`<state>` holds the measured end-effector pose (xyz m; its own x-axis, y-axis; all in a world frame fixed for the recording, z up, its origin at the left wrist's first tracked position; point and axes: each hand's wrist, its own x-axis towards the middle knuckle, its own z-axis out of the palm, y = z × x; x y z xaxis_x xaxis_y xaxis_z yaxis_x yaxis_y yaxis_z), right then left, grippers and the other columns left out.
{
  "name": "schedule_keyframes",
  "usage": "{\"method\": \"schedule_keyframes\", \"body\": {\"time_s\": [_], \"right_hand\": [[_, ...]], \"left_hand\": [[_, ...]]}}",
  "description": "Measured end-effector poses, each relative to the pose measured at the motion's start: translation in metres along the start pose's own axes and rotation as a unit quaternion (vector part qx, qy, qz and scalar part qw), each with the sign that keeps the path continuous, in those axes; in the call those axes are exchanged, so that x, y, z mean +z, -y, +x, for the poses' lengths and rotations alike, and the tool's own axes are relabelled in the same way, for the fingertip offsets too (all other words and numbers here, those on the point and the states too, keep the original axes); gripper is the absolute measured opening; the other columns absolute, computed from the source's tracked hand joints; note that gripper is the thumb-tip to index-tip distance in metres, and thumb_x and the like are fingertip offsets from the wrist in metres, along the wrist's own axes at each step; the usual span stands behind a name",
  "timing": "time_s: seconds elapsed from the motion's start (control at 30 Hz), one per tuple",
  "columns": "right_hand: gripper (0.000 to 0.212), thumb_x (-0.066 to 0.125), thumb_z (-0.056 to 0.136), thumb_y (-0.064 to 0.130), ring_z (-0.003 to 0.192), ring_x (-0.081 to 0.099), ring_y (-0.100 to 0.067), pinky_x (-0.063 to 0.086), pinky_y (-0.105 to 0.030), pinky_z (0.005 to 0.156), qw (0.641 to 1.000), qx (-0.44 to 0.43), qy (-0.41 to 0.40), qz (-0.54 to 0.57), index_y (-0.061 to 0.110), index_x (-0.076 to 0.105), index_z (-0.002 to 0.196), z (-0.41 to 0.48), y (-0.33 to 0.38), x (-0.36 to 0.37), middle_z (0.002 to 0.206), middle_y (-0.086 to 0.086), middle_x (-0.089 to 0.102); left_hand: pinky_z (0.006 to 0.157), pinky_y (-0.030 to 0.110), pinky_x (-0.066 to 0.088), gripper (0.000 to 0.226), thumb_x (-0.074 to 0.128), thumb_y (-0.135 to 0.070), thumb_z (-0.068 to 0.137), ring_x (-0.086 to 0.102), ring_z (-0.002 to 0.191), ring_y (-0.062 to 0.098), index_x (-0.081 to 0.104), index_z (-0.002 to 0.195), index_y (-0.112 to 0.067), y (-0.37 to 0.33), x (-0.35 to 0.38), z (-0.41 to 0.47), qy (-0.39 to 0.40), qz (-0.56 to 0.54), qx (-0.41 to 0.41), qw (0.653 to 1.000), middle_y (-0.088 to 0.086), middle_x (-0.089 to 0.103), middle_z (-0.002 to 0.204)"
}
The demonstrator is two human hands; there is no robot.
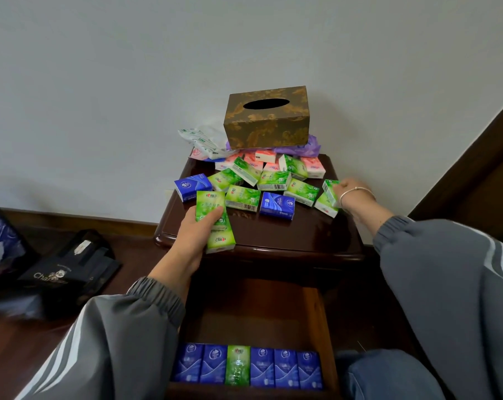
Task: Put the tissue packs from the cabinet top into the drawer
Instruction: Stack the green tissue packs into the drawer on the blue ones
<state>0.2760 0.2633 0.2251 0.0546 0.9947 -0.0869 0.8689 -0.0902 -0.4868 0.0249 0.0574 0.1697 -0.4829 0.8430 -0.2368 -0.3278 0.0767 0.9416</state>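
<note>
Several green, blue and pink tissue packs (273, 180) lie scattered on the dark wooden cabinet top (287, 232). My left hand (195, 235) grips two green packs (214, 217) near the front left corner. My right hand (351, 192) holds a green pack (330, 192) at the right edge of the top. Below, the open drawer (259, 307) holds a row of blue packs (285, 368) with one green pack (238, 365) among them along its front.
A brown and gold tissue box (266, 119) stands on plastic wrappers (204, 140) at the back of the cabinet. Black bags (68, 272) sit on the floor to the left. A dark wooden frame (472, 168) runs along the right.
</note>
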Motion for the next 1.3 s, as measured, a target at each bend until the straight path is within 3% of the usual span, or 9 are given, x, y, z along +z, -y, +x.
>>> {"method": "schedule_keyframes", "body": {"time_s": [0.1,0.37,0.5,0.6,0.73,0.93,1.03,1.17,1.3], "right_hand": [[0.003,0.057,0.087,0.008,0.082,0.053,-0.023,0.046,-0.029,0.073,0.978,0.046,0.127,0.157,0.011,0.059,0.089,0.009,-0.002,-0.013,0.104,-0.009,0.051],[0.026,0.07,0.076,0.015,0.05,0.056,-0.02,0.034,-0.027,0.054,0.962,0.168,0.154,0.152,0.015,0.045,0.082,0.015,0.006,-0.012,0.076,-0.002,0.048],[0.042,0.073,0.072,0.015,0.092,0.056,-0.02,0.038,-0.034,0.074,0.951,0.184,0.155,0.196,0.019,0.045,0.103,0.012,0.0,-0.008,0.097,-0.002,0.056],[0.047,0.073,0.072,0.01,0.084,0.057,-0.021,0.041,-0.034,0.072,0.94,0.185,0.159,0.24,0.02,0.045,0.108,0.009,0.0,-0.008,0.091,-0.001,0.057],[0.042,0.071,0.074,0.01,0.081,0.055,-0.018,0.041,-0.032,0.075,0.931,0.166,0.148,0.29,0.017,0.047,0.108,0.006,-0.003,-0.003,0.102,-0.004,0.055],[0.011,0.06,0.086,0.004,0.063,0.057,-0.011,0.047,-0.015,0.047,0.851,0.089,0.121,0.503,0.011,0.053,0.092,-0.03,-0.019,-0.002,0.076,-0.002,0.059],[0.013,0.058,0.086,0.002,0.063,0.067,-0.011,0.053,-0.02,0.054,0.785,0.04,0.15,0.6,0.014,0.06,0.091,-0.066,-0.032,-0.015,0.065,0.004,0.071],[0.02,0.064,0.077,0.007,0.076,0.072,-0.018,0.059,-0.033,0.063,0.751,-0.007,0.271,0.602,0.013,0.065,0.096,-0.128,-0.039,-0.023,0.084,-0.005,0.075],[0.036,0.066,0.069,0.015,0.084,0.07,-0.018,0.056,-0.036,0.078,0.746,-0.045,0.365,0.556,0.014,0.064,0.106,-0.184,-0.035,-0.012,0.095,-0.006,0.073]], "left_hand": [[0.085,0.046,0.056,0.04,0.067,-0.025,0.088,0.069,0.099,0.027,0.052,0.123,-0.013,0.0,0.001,0.0,0.0,0.003,0.003,1.0,0.011,0.069,0.114],[0.088,0.048,0.055,0.042,0.067,-0.025,0.088,0.068,0.101,0.028,0.051,0.125,-0.012,0.001,0.002,0.0,-0.005,0.009,0.007,1.0,0.011,0.068,0.115],[0.086,0.046,0.056,0.039,0.068,-0.026,0.087,0.068,0.1,0.025,0.053,0.121,-0.015,0.003,0.003,-0.001,-0.012,0.019,0.013,1.0,0.009,0.068,0.114],[0.085,0.045,0.056,0.041,0.068,-0.026,0.087,0.069,0.099,0.024,0.052,0.123,-0.014,0.002,0.004,-0.002,-0.015,0.025,0.018,0.999,0.008,0.069,0.114],[0.088,0.047,0.056,0.043,0.068,-0.027,0.087,0.069,0.1,0.025,0.051,0.125,-0.014,0.001,0.005,-0.003,-0.017,0.03,0.017,0.999,0.008,0.068,0.115],[0.085,0.046,0.057,0.036,0.069,-0.03,0.086,0.069,0.097,0.025,0.055,0.118,-0.018,0.003,0.008,-0.009,-0.04,0.043,0.032,0.998,0.007,0.069,0.113],[0.084,0.048,0.057,0.037,0.069,-0.026,0.086,0.069,0.097,0.027,0.057,0.119,-0.014,0.004,0.011,-0.016,-0.05,0.028,0.033,0.998,0.011,0.069,0.112],[0.058,0.035,0.057,0.032,0.071,-0.021,0.083,0.072,0.078,0.021,0.059,0.112,-0.017,0.011,0.023,-0.046,-0.025,0.02,0.009,0.999,0.015,0.071,0.105],[0.059,0.029,0.057,0.071,0.071,-0.019,0.084,0.072,0.086,0.011,0.035,0.137,-0.05,0.027,0.034,-0.091,0.074,0.053,0.023,0.996,-0.013,0.07,0.108]]}}
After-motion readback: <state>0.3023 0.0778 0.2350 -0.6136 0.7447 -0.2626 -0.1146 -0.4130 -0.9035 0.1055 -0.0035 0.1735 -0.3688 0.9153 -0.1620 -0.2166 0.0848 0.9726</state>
